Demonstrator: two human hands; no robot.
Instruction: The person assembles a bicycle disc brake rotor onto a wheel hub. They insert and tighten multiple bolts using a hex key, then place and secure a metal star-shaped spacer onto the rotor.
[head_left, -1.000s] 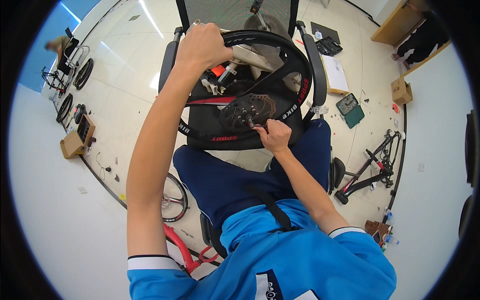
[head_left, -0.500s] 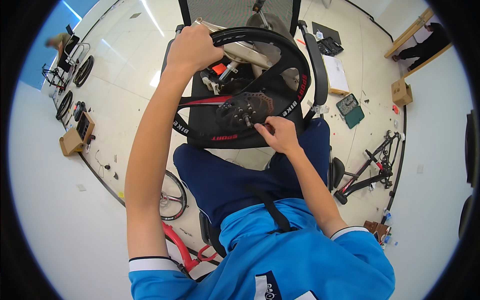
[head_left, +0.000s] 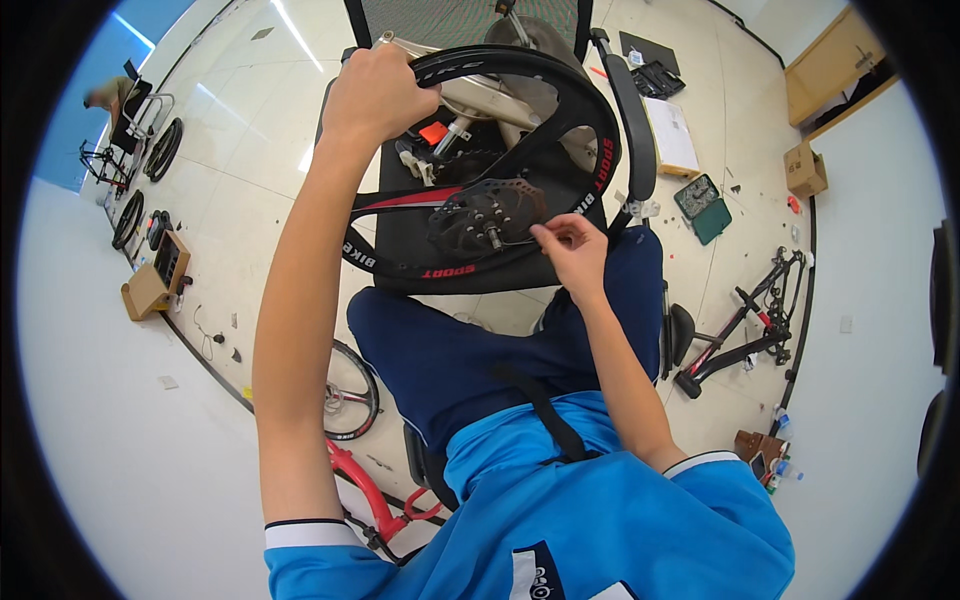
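A black bicycle wheel [head_left: 598,125] with broad spokes rests tilted on the seat of an office chair in front of me. My left hand [head_left: 378,95] is wrapped round its rim at the upper left. At the hub sits a disc brake rotor [head_left: 478,215] with several bolts, and an axle end [head_left: 493,238] sticks up from its middle. My right hand [head_left: 575,252] is just right of the axle, thumb and fingertips pinched together. A thin metal rod [head_left: 518,243] seems to run from the fingertips toward the axle; its exact kind is too small to tell.
Behind the wheel, metal parts and an orange piece [head_left: 433,132] lie on the chair. On the floor to the right are a green case [head_left: 711,221], a bicycle frame [head_left: 740,330] and a cardboard box [head_left: 803,170]. Another person [head_left: 118,95] sits at the far left.
My right hand has moved slightly up and right, away from the axle, and its fingers have turned. My left hand keeps its hold on the rim.
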